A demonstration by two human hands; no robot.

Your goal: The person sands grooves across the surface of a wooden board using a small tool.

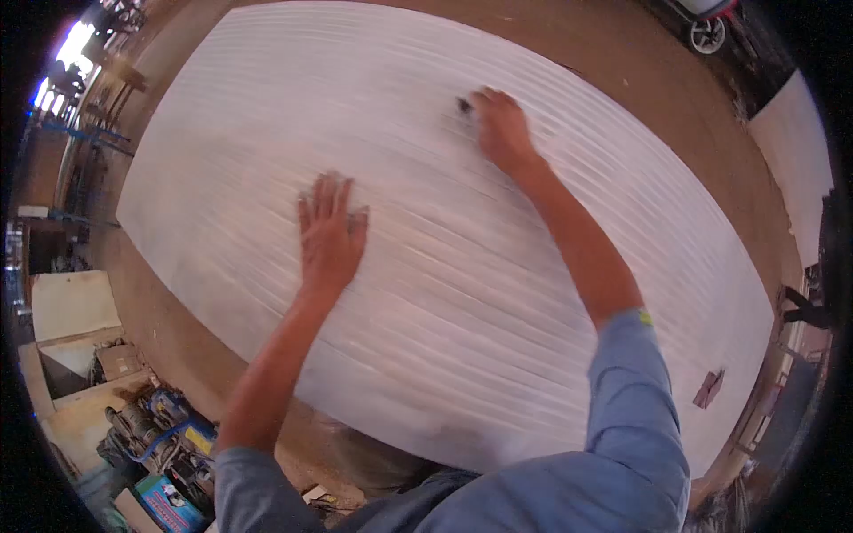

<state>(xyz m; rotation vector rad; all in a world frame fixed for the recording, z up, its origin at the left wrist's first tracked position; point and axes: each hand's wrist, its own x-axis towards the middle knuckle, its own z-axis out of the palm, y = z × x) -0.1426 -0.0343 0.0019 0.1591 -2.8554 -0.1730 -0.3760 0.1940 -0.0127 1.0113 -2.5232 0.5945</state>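
Observation:
A large white panel (426, 293) with long parallel grooves lies flat in front of me. My left hand (329, 235) rests palm down on it with the fingers spread, and holds nothing. Farther out, toward the panel's far right side, my right hand (502, 129) has its fingers curled against the surface. A small dark object (464, 105) shows at those fingertips; blur hides its kind. On the panel's right end lies a small, reddish-brown scrap (709, 389), irregular in outline.
Tools and machines (147, 426) are crowded at the lower left, beside a blue-green box (169, 505). Brown floor (613, 67) surrounds the panel. A wheel (707, 35) stands at the upper right, and a pale board (791, 151) leans on the right.

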